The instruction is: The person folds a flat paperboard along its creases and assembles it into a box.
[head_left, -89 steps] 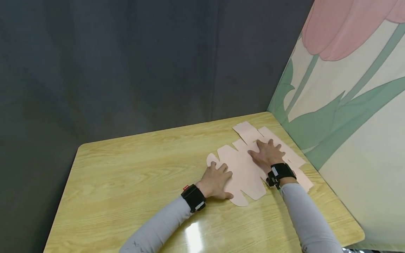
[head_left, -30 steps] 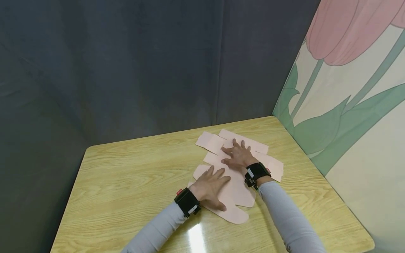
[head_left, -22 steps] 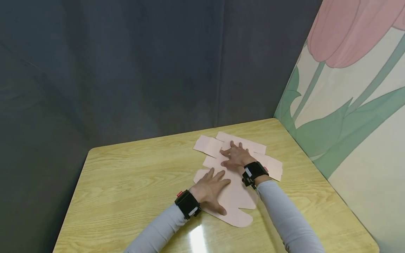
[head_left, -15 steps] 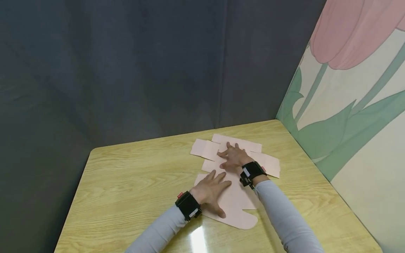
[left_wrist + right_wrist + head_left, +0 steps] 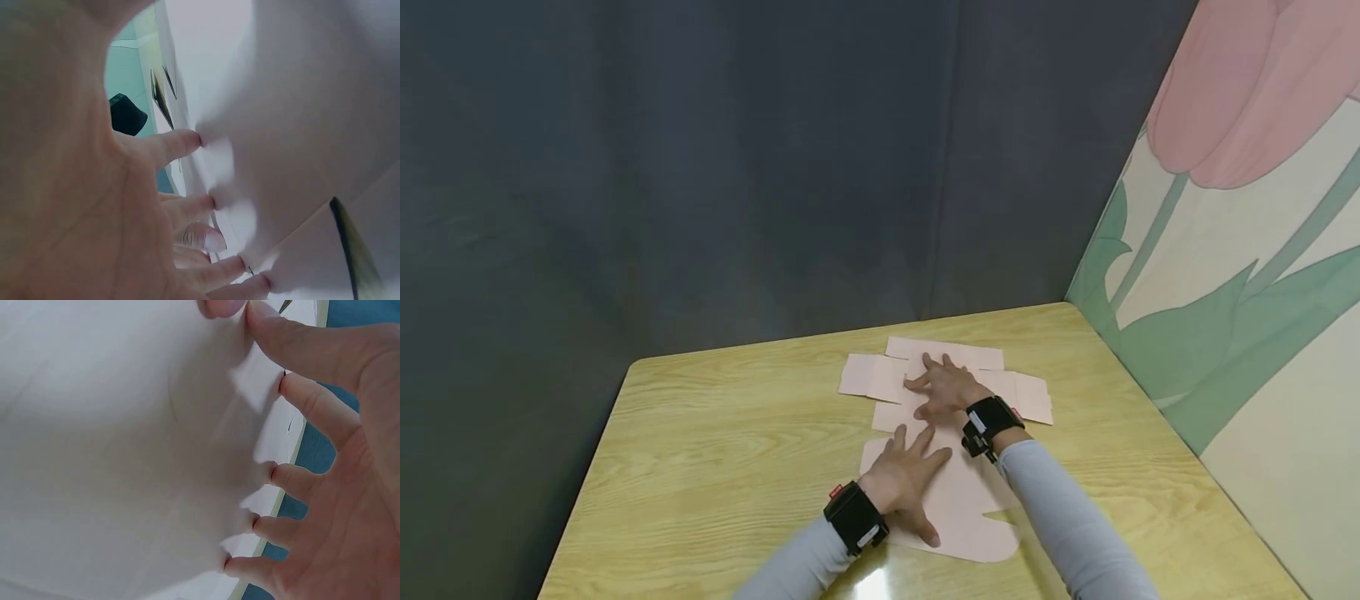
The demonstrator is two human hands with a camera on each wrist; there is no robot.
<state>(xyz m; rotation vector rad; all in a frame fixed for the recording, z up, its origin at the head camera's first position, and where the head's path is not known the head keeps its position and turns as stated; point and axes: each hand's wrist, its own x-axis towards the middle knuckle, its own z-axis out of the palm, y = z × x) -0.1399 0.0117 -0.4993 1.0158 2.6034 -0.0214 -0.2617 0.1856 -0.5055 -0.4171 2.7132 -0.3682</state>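
Note:
An unfolded pale pink cardboard box blank (image 5: 962, 492) lies flat on the wooden table, with notched flaps along its sides and rounded ones at the near end. My left hand (image 5: 904, 483) rests on its near left part, fingers spread. Farther up, my right hand (image 5: 947, 387) touches the blank near its far flaps, its fingers also spread. In the left wrist view, fingertips (image 5: 187, 139) touch the pink surface, and a slit between flaps shows. The right wrist view has fingertips (image 5: 281, 474) set on the same sheet. Both hands and the right forearm cover parts of it.
The light wood table (image 5: 722, 442) extends to both sides of the blank. A dark curtain (image 5: 760, 167) hangs behind its far edge. At the right is a cloth (image 5: 1262, 317) with a tulip pattern. Black camera bands (image 5: 855, 517) circle both wrists.
The cardboard blank has turned counterclockwise and shifted left under both hands, so its length now runs away from me. My right hand moved left with it; the head view tilted slightly upward.

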